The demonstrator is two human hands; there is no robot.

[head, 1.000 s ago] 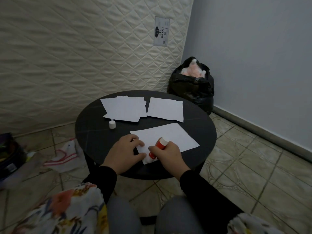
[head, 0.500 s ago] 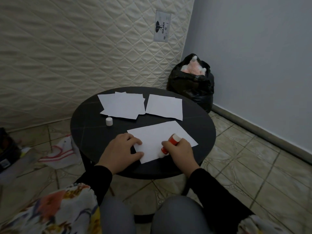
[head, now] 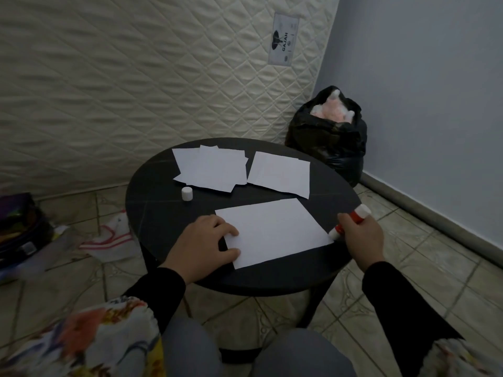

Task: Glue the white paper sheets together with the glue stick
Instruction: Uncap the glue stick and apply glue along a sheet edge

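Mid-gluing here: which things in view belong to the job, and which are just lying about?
Job: glue stick in right hand; near sheet under left hand; paper stacks; white cap.

Lying about: black bag; cloth on floor; mattress.

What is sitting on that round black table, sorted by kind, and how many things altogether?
Single paper sheet: 1
Paper stacks: 2, left and right; sheets uncountable
Glue stick: 1, in right hand
White cap: 1
Total: 5

Head camera looks forward and down, close above the round table [head: 152, 213]
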